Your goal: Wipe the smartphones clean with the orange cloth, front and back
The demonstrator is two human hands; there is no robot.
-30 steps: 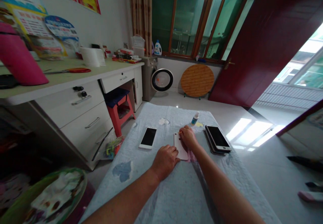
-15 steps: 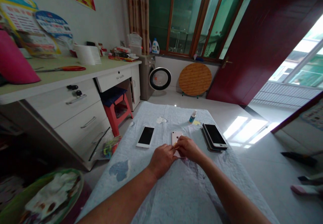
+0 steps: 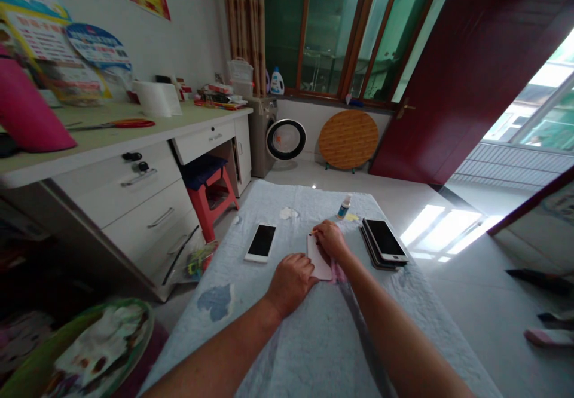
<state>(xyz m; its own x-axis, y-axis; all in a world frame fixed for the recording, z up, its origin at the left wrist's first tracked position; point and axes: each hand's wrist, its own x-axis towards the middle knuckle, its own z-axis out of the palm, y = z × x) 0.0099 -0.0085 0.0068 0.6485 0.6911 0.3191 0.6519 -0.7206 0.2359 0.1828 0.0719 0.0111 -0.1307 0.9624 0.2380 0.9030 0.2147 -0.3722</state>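
A pink smartphone [image 3: 320, 265] lies back side up on the cloth-covered table [image 3: 287, 338]. My left hand [image 3: 291, 275] is closed at its lower left edge, fingers curled and the thumb by the bottom corner. Over the top end of the phone, my right hand [image 3: 330, 239] has its fingers pinched together against the back. Something small and pale shows at its fingertips, too small to name. To the left lies a white smartphone [image 3: 261, 242], screen up. A stack of phones [image 3: 384, 242] is on the right, a white-framed one on top.
Behind the phones stands a small spray bottle [image 3: 344, 207]. A desk [image 3: 134, 189] with drawers runs along the left, with a red stool [image 3: 215, 201] under it. A full waste bin [image 3: 103, 344] sits at the lower left. A round wooden tabletop [image 3: 348, 140] leans by the window wall.
My right hand has slid up the phone's back from its middle to its top end, uncovering the lower part. My left hand stays at the lower left edge.
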